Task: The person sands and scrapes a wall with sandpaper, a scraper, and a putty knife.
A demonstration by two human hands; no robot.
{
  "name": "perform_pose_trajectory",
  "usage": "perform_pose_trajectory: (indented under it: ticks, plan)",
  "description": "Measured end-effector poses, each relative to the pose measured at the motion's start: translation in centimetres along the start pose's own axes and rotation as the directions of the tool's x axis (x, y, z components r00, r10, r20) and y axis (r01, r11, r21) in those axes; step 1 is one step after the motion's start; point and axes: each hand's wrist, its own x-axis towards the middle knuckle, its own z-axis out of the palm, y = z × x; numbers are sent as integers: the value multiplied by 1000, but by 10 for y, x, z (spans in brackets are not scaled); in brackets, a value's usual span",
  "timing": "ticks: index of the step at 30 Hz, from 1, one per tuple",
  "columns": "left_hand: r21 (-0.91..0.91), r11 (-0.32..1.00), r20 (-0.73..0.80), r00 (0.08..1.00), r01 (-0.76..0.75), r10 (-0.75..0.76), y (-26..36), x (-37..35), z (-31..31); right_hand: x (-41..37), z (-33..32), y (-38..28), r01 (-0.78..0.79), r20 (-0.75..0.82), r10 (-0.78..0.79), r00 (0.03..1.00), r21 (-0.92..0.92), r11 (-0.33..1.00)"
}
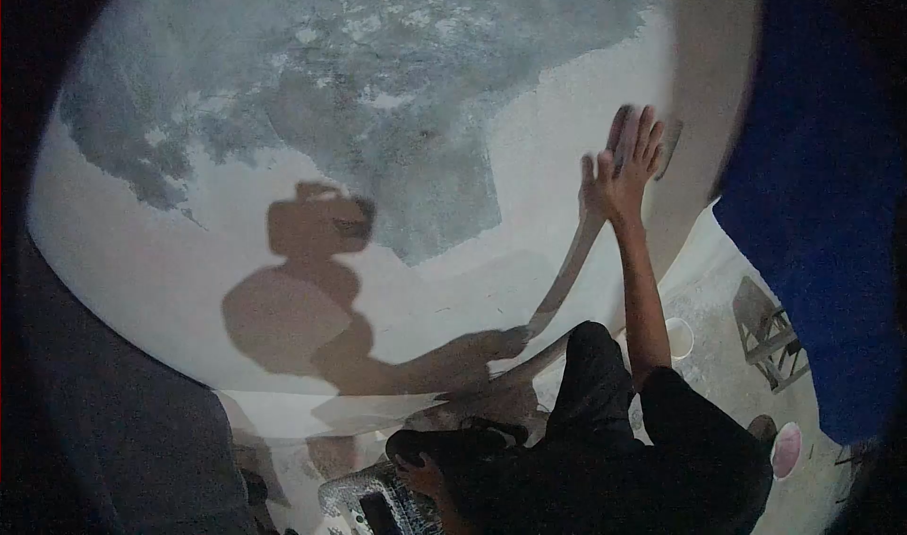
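Note:
My right hand (624, 181) is raised to the wall (557, 147), fingers stretched upward and spread, palm toward the pale surface. A narrow dark patch (670, 150) shows on the wall just beside its fingertips. Low in the view, my left hand (422, 475) rests by the dark cloth at my knee, its fingers partly in shadow and nothing visible in them. Below that hand lies a dark object smeared with white (373, 497). The wall is smooth and pale low down, with a rough grey area (378, 119) above.
A white bucket (678, 337) stands on the floor past my right arm. Farther right are a small metal frame stand (777, 346) and a pink round container (786, 450). A deep blue surface (822, 204) fills the right side. Shadows of my head and arm fall across the wall.

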Motion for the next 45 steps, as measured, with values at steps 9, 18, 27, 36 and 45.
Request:
perform_pose_trajectory:
  ticks: [9,18,27,36,45]
  plan:
    - [144,989,-150,987,-42,64,-21,17,45,80,1,-34,-106,-182,116,976,61,992]
    - [122,988,-164,980,-92,112,-19,12,38,16,9,-107,177,57,-179,982,34,984]
    - [97,995,-67,998,7,-1,-14,4,18,-72,20,-43,255,137,-252,958,-4,967]
    - [96,995,-164,985,-35,51,-29,16,49,10,0,13,-276,-108,284,953,82,958]
    - [50,999,-62,998,10,-6,0,8,20,84,5,-41,-150,-244,150,958,19,988]
